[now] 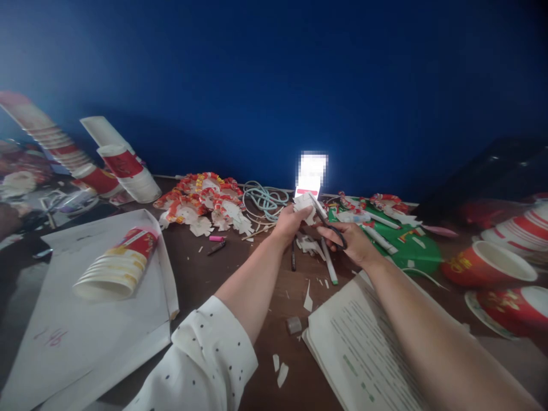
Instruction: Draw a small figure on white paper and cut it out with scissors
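Observation:
My left hand (pixel 289 224) is closed on a small white paper piece (pixel 305 206), held up in front of a bright phone screen (pixel 309 171). Black-handled scissors (pixel 336 233) sit in my right hand (pixel 349 242), its fingers around the handles. Their blades point up and left and meet the edge of the paper. Just below my hands lie white paper scraps (pixel 310 246), a dark pen (pixel 293 256) and a white marker with a green end (pixel 329 264).
Red-and-white paper cut-outs (pixel 205 200) pile up at the back beside a pale blue cord (pixel 265 200). Left are stacked paper cups (pixel 113 268) on a white box (pixel 77 337). An open booklet (pixel 363 348), a green sheet (pixel 417 251) and more cups (pixel 488 264) lie right. Behind stands a blue wall (pixel 240 85).

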`<action>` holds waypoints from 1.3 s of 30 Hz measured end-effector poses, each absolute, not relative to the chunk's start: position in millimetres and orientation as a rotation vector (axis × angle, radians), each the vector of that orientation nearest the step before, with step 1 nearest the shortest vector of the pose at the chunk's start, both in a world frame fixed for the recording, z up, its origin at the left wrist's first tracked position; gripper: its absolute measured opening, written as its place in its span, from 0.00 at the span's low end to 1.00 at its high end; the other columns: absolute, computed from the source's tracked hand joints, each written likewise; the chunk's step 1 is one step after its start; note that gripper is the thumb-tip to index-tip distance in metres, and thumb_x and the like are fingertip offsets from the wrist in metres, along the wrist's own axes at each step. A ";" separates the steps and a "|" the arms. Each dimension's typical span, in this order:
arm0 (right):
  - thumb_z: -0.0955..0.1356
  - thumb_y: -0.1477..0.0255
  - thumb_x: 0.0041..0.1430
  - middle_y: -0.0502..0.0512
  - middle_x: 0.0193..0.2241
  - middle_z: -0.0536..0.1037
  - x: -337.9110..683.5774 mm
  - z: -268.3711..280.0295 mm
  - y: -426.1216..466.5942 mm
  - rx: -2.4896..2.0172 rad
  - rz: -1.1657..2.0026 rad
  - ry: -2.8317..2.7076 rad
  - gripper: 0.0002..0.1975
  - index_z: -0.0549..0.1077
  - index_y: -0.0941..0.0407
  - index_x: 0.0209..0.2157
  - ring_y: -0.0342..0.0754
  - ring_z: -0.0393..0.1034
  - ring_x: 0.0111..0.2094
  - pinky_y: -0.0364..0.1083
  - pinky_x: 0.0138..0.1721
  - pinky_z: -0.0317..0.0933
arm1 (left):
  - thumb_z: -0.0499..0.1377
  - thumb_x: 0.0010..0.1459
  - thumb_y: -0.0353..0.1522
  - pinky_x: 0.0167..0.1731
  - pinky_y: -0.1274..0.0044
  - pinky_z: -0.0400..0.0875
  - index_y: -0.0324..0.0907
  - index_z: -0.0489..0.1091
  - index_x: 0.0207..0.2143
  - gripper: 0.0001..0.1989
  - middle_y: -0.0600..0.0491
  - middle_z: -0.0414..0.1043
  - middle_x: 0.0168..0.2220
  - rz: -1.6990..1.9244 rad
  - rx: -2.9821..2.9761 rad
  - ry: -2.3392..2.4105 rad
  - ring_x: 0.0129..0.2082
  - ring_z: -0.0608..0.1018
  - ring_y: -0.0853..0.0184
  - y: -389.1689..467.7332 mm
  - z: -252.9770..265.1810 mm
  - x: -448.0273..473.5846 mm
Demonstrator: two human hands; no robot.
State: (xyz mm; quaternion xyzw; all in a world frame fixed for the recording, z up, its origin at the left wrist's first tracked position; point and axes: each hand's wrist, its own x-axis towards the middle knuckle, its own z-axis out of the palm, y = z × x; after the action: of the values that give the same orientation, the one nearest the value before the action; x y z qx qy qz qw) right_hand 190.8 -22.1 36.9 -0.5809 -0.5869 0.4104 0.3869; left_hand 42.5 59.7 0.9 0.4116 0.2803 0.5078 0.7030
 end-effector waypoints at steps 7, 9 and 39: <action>0.72 0.56 0.52 0.47 0.18 0.69 193.2 36.6 -22.2 -1.459 1.043 -1.514 0.20 0.82 0.56 0.40 0.42 0.61 0.20 0.43 0.23 0.57 | 0.68 0.42 0.36 0.30 0.75 0.70 0.36 0.73 0.31 0.15 0.52 0.74 0.25 1.126 0.886 0.650 0.24 0.75 0.69 61.0 1.5 43.6; 0.72 0.56 0.53 0.47 0.19 0.69 195.8 33.3 -20.5 -1.449 1.044 -1.537 0.19 0.82 0.55 0.40 0.42 0.62 0.20 0.43 0.22 0.57 | 0.68 0.42 0.36 0.30 0.75 0.69 0.36 0.73 0.31 0.15 0.52 0.74 0.25 1.128 0.877 0.669 0.24 0.75 0.68 61.3 1.5 44.0; 0.73 0.56 0.49 0.47 0.16 0.69 186.1 35.1 -22.6 -1.504 1.025 -1.438 0.19 0.81 0.58 0.35 0.42 0.60 0.19 0.44 0.24 0.54 | 0.66 0.44 0.33 0.29 0.76 0.70 0.36 0.74 0.30 0.11 0.52 0.75 0.25 1.119 0.919 0.738 0.24 0.76 0.67 56.4 6.2 43.5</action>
State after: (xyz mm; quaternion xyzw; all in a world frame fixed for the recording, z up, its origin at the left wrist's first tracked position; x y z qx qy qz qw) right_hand 186.1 -22.6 35.1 -0.5943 -0.5683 0.4051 0.3997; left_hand 43.5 56.4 6.2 0.4108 0.3299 0.4997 0.6876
